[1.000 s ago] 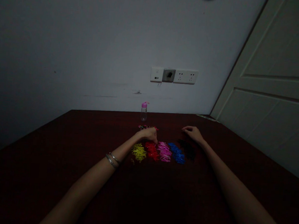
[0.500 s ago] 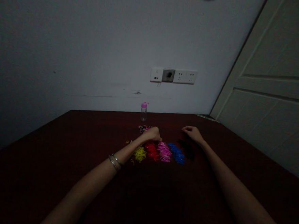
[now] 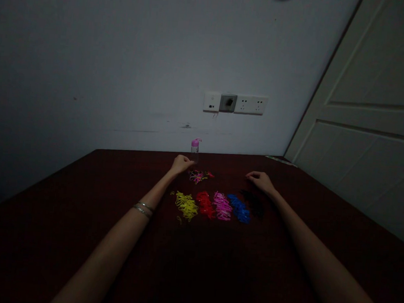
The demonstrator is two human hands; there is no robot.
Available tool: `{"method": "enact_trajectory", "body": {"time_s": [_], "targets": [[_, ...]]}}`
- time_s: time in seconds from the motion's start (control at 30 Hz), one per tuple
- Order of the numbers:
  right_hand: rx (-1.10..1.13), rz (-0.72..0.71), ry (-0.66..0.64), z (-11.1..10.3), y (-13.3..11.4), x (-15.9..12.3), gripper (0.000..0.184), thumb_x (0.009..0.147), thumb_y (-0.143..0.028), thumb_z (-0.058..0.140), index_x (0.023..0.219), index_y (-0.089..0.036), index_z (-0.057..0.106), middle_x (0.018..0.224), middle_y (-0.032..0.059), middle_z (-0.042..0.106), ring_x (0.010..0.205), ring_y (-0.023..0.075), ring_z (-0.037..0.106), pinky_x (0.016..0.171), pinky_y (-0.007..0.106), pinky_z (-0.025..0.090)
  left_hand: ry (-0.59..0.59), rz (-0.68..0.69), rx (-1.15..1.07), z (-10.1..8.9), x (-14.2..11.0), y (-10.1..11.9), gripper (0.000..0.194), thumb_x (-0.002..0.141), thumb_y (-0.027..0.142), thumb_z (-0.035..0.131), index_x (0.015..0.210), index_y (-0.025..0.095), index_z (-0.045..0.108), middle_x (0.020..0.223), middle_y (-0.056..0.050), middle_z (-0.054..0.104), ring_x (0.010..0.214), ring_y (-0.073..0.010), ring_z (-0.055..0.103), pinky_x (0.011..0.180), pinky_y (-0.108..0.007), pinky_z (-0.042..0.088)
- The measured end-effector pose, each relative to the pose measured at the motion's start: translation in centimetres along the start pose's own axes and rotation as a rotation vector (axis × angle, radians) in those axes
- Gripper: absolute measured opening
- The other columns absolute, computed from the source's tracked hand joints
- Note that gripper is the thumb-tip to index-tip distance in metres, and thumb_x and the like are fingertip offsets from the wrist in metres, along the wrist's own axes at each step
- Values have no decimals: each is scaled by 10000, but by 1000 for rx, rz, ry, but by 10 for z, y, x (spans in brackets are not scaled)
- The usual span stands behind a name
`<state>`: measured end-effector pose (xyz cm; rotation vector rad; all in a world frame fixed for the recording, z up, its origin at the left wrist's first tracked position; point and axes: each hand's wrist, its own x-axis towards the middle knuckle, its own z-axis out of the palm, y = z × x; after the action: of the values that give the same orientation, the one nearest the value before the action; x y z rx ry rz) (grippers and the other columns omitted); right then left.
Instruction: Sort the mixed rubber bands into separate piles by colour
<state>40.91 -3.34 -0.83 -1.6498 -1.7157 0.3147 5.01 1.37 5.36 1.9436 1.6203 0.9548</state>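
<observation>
My left hand (image 3: 182,164), with bracelets on its wrist, is at the left end of a small mixed pile of coloured rubber bands (image 3: 197,176). Its thumb and fingers are pinched together; anything between them is too small to make out. On the right, my right hand (image 3: 260,180) rests on the table with fingers curled closed and nothing showing in them. Sorted rubber bands lie in a row nearer me: yellow (image 3: 186,206), red (image 3: 205,205), pink (image 3: 222,206), blue (image 3: 238,208) and a dim black pile (image 3: 253,203) near my right wrist.
Behind the mixed pile a clear bottle with a pink lid (image 3: 195,144) stands upright on the dark red table (image 3: 117,173). Wall sockets (image 3: 250,105) sit above the table's back edge. A white panelled door (image 3: 368,144) is at the right. The light is dim.
My left hand has moved back and left, from above the red and pink piles to the mixed pile, uncovering it and the red and yellow bands. My right hand stays put.
</observation>
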Motion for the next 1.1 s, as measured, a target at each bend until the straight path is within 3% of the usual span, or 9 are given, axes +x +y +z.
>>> {"method": "enact_trajectory", "body": {"time_s": [0.17, 0.3, 0.47, 0.57, 0.8, 1.1], "targets": [[-81, -21, -79, -3, -7, 5, 265, 703, -263, 483, 833, -135, 676, 866, 80, 680, 816, 202, 613, 742, 276, 439, 73, -145, -117, -6, 11, -50, 270, 658, 356, 553, 584, 114, 646, 444, 3, 510, 431, -85, 395, 450, -212, 269], [-153, -110, -169, -2, -37, 6, 240, 700, -213, 503, 857, -148, 672, 890, 69, 676, 827, 192, 604, 751, 272, 433, 99, -118, -179, 2, 11, -68, 274, 658, 362, 535, 588, 120, 642, 452, 2, 518, 435, -84, 389, 446, -205, 267], [-65, -250, -249, 17, -86, 6, 251, 691, -153, 514, 896, -136, 657, 882, 64, 669, 784, 158, 599, 733, 242, 443, 128, -77, -92, 7, 9, -66, 239, 663, 322, 521, 576, 132, 638, 510, -9, 559, 516, -109, 478, 503, -205, 317], [-46, -311, -318, 37, -102, 11, 259, 671, -123, 543, 908, -129, 647, 900, 71, 661, 808, 156, 594, 740, 233, 441, 163, -73, -36, 7, 6, -64, 223, 665, 305, 517, 580, 140, 640, 544, -9, 576, 569, -123, 516, 534, -207, 332], [-50, -324, -362, 70, -106, 28, 318, 639, -115, 590, 954, -140, 625, 857, 50, 655, 746, 139, 583, 679, 223, 435, 165, -42, -17, 9, 1, -63, 224, 680, 303, 513, 609, 140, 649, 573, -17, 593, 579, -130, 529, 551, -213, 345], [-29, -314, -378, 70, -108, 26, 339, 645, -73, 509, 961, -120, 623, 754, 36, 649, 647, 109, 551, 598, 191, 400, 145, -6, -2, 11, 2, -68, 227, 688, 316, 513, 612, 144, 640, 559, -8, 576, 594, -132, 528, 545, -206, 344]]}}
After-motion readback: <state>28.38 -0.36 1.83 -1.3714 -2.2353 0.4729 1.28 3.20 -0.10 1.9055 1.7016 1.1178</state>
